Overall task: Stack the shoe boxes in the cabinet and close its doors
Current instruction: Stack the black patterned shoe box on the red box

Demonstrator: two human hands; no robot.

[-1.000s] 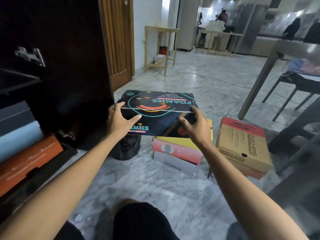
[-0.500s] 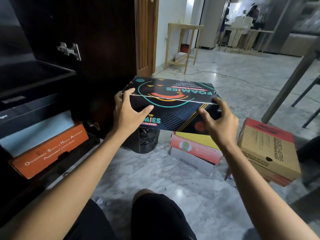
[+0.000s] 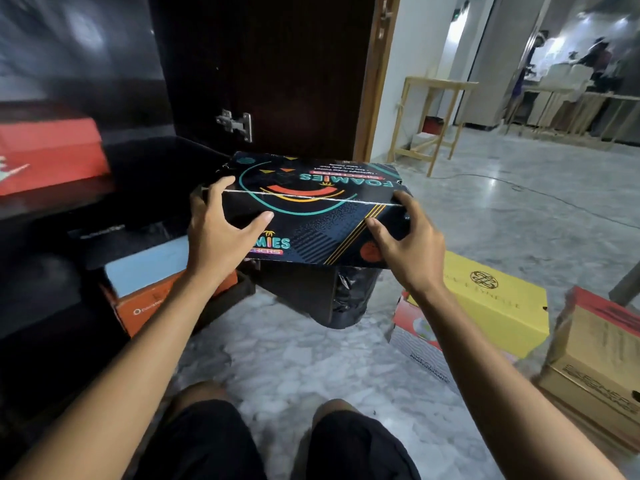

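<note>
I hold a black Foamies shoe box [image 3: 311, 216] in the air with both hands. My left hand [image 3: 218, 233] grips its left end and my right hand [image 3: 408, 247] grips its right end. The dark cabinet [image 3: 86, 81] stands open at the left. Its lower shelf holds an orange box [image 3: 145, 303] under a light blue box [image 3: 149, 265] and a black one [image 3: 128, 242]. A red box [image 3: 48, 154] sits on the upper shelf. The open cabinet door [image 3: 270, 71] is behind the held box.
On the marble floor to the right lie a yellow box [image 3: 495, 299] on a red-and-white box [image 3: 415, 327], and a brown Skechers box [image 3: 595, 362]. A black bin with a bag [image 3: 332, 299] stands under the held box. A wooden stand [image 3: 433, 116] is further back.
The held box has moved left toward the open cabinet while the view turned left. The yellow box below it is now uncovered, and the red box on the upper shelf has come into view.
</note>
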